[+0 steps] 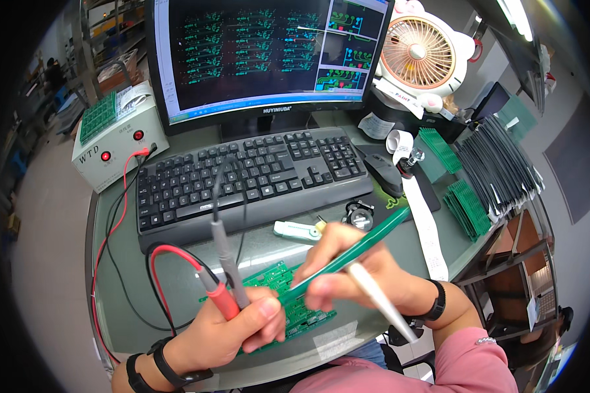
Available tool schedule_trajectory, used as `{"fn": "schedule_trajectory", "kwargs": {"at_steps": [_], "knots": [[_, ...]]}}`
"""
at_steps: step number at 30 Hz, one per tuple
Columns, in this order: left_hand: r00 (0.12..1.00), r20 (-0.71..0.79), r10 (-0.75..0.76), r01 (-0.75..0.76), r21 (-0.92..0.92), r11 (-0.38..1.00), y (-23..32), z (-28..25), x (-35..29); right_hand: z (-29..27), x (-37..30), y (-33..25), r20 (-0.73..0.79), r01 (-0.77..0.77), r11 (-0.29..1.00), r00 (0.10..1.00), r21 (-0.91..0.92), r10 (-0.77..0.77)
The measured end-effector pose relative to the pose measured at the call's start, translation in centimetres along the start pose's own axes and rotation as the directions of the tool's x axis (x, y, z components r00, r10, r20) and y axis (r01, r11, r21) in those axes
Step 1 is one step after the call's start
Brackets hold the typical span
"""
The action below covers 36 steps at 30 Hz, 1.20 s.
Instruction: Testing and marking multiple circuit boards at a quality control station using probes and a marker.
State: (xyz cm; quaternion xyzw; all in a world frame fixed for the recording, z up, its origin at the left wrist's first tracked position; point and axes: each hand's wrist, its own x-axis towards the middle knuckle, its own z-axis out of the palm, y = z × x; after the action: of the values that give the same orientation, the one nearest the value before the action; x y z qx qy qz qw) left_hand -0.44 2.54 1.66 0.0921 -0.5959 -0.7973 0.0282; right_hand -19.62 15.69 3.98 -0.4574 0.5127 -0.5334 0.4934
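Observation:
My left hand is closed around a red test probe and a grey test probe, both pointing upward. Its thumb and fingertips also meet the lower end of a thin green circuit board, seen nearly edge-on and slanting up to the right. My right hand pinches that board along its length. A white pen-like tool sticks out of the same hand toward me; its kind is unclear. Under both hands, green circuit boards lie on the table, partly covered by my fingers.
A black keyboard stands before a monitor. A white box feeds red and black leads at left. To the right are a mouse, a paper strip, racked green boards and a fan.

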Motion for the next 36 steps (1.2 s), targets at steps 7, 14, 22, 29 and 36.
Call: {"fn": "schedule_trajectory", "kwargs": {"at_steps": [7, 14, 22, 29, 36], "knots": [[0.995, -0.096, -0.020, -0.004, -0.240, 0.971, -1.3, -0.9, 1.3, -2.4, -0.7, 3.5, -0.034, 0.207, 0.978, 0.978, -0.022, -0.207], [0.980, -0.158, -0.117, 0.052, -0.365, 0.930, -1.8, -1.3, 1.8, -2.8, 0.0, 3.2, 0.357, 0.281, 0.891, 0.922, -0.356, -0.148], [0.982, -0.148, -0.115, 0.066, -0.304, 0.950, -1.9, -1.4, 1.6, -2.2, -0.1, 6.7, -0.096, 0.218, 0.896, 0.957, -0.387, -0.275], [0.981, -0.128, -0.146, 0.104, -0.288, 0.952, -1.7, -1.6, 1.7, -2.0, 0.1, 6.6, -0.078, 0.237, 0.857, 0.949, -0.457, -0.304], [0.982, -0.115, -0.150, 0.111, -0.290, 0.950, -1.8, -1.7, 1.7, -2.0, 0.3, 6.6, -0.082, 0.242, 0.848, 0.945, -0.472, -0.316]]}}
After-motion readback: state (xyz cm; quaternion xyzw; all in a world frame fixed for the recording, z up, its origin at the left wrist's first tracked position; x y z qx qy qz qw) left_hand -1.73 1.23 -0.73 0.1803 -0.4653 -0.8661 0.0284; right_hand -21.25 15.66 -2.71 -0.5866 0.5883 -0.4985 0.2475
